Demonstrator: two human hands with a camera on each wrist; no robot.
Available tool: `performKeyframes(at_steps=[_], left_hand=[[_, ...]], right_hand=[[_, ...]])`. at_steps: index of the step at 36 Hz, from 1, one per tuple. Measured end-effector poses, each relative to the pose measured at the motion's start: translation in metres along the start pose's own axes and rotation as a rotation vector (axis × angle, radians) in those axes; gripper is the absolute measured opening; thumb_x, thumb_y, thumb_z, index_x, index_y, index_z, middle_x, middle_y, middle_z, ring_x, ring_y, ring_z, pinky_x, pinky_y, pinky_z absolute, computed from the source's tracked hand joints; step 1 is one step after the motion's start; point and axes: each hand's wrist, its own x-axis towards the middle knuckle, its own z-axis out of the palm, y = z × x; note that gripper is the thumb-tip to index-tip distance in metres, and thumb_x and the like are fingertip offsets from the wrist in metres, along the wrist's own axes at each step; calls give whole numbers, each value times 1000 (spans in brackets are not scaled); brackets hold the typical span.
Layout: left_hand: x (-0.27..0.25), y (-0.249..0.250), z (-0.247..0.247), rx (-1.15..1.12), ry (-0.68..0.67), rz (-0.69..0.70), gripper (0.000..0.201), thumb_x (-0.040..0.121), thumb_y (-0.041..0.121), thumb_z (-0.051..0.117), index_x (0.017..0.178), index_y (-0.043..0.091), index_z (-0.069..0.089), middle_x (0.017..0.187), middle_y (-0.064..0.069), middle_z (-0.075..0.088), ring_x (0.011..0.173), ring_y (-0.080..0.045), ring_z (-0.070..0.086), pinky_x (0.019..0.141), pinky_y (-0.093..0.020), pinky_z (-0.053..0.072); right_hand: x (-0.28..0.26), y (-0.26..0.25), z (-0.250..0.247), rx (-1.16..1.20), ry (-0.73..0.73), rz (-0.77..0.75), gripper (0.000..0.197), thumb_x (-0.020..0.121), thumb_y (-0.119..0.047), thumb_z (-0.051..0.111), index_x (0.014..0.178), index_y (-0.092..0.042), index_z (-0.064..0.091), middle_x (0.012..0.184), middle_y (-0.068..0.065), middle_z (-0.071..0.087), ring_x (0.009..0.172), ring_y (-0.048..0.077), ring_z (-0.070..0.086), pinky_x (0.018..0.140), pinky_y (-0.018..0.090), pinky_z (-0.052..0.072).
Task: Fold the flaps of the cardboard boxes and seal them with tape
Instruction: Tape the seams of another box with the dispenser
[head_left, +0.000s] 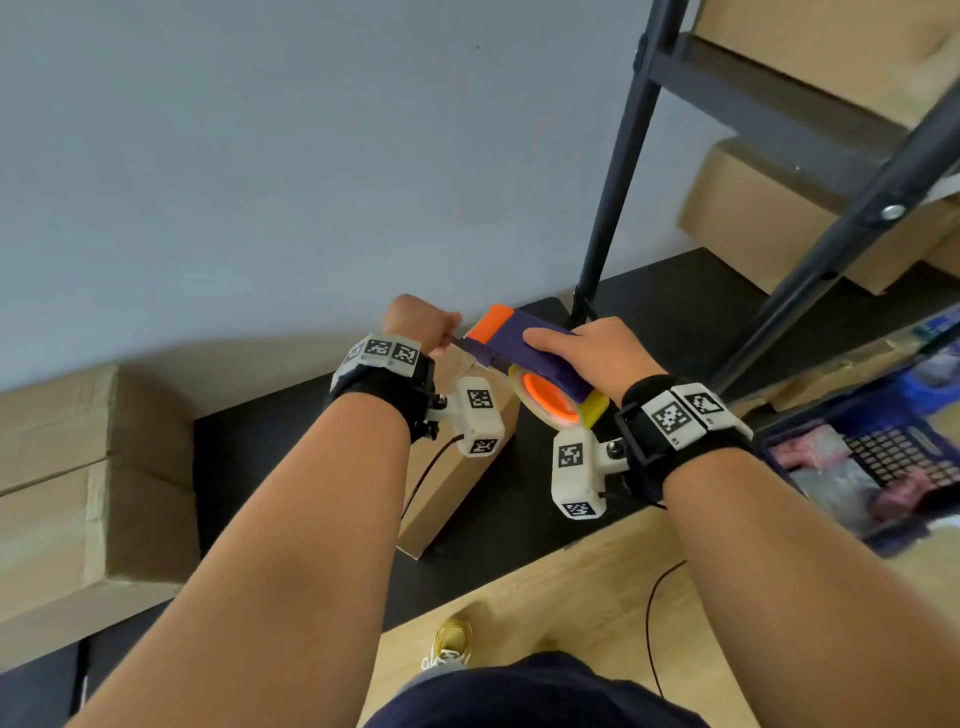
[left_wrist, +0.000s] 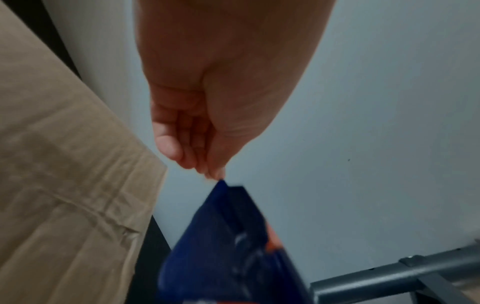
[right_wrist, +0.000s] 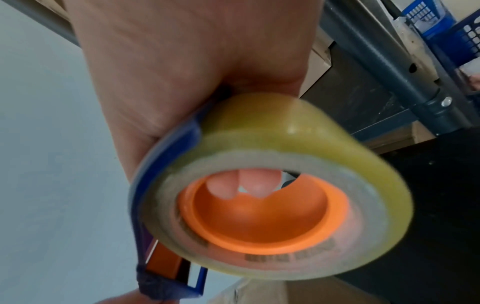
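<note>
1. Hands first: the right hand (head_left: 587, 353) is wrapped over the top of the purple and orange plastic tape dispenser (head_left: 524, 345), and the right wrist view shows two of its fingertips (right_wrist: 249, 184) curled into the orange core of the clear yellowish roll of packing tape (right_wrist: 298, 164).

2. The left hand (head_left: 421, 322) sits just left of the dispenser's nose, fingers bunched together and pinching at the cutter end. A thin clear strip of tape (head_left: 460, 358) appears to run from that pinch back to the dispenser, though it is faint.

3. The dispenser's long axis runs from the roll, near the right wrist, up and leftward to the orange nose beside the left hand. So the free tape end lies on the left hand's side and the roll on the right hand's.

4. The small brown cardboard box (head_left: 457, 488) stands on the dark bench (head_left: 249, 447) directly below the two hands, its long axis running from near the person away toward the grey wall (head_left: 260, 156). Neither hand touches it; both are held above it.

5. My judgement: the coming move turns on bringing the pinched tape end down onto the box, then drawing the dispenser along the box's length. The left hand is nearer the tape end, so it would anchor.

6. A larger taped cardboard box (head_left: 78, 493) sits well to the left.
</note>
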Motion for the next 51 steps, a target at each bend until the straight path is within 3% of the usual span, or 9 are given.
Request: performKeyframes(at_steps=[2,7,12,28,33,39,43,45,51], left_hand=[[31,-10,-1,42,32,5,33,54,18,73,40,14,43,37,-2,46,40,-19,46,51,-26,39],[2,-3,-14,196,209,174,22,85,21,62,73,3,65,72,-15,62,69,-29,60,67,-33,49],[10,-5,-22,317,214,206,30,95,24,55,95,0,71,96,-16,70,93,-31,65,68,-28,41],[33,-25,-7,482,157,171,29,97,22,53,104,0,69,107,-18,68,101,-33,63,82,-36,47],[34,-32,-3,454,132,176,27,97,22,51,103,3,69,108,-17,68,102,-34,61,75,-30,41],[29,-39,3,422,109,155,36,99,18,39,67,7,51,84,-13,55,98,-35,60,68,-29,34],[22,-39,1,441,112,128,33,98,6,31,126,6,50,118,-21,57,110,-37,56,79,-37,43],[17,-41,1,445,113,144,38,98,4,28,133,5,44,126,-22,55,114,-38,54,87,-40,44],[0,-43,13,448,391,398,21,94,21,47,101,8,62,112,-10,55,103,-29,53,88,-40,46]], right_hand=[[-1,1,-2,-19,9,8,56,80,-60,69,84,-4,74,76,11,71,61,16,59,60,27,42],[-4,7,-3,-63,22,47,49,82,-56,69,75,-7,68,62,5,64,47,9,55,45,17,38],[-8,22,-6,-60,22,105,54,81,-57,68,89,-4,71,80,11,72,66,18,64,58,23,43],[-2,27,10,-160,-12,173,53,85,-61,62,91,-8,65,86,10,69,79,20,65,63,23,41],[2,26,9,-171,-8,186,53,85,-60,63,93,-7,65,88,11,69,80,20,65,63,22,41],[4,27,9,-159,-12,193,55,85,-60,64,94,-6,66,87,11,70,77,20,65,62,22,41],[5,29,10,-162,-6,185,55,84,-60,64,93,-7,66,85,11,69,75,18,63,60,22,39],[6,30,11,-160,-6,182,56,84,-61,64,93,-6,66,86,11,69,76,19,63,61,23,40],[7,33,14,-108,5,160,53,83,-60,65,89,-7,66,83,10,69,71,17,63,59,23,40]])
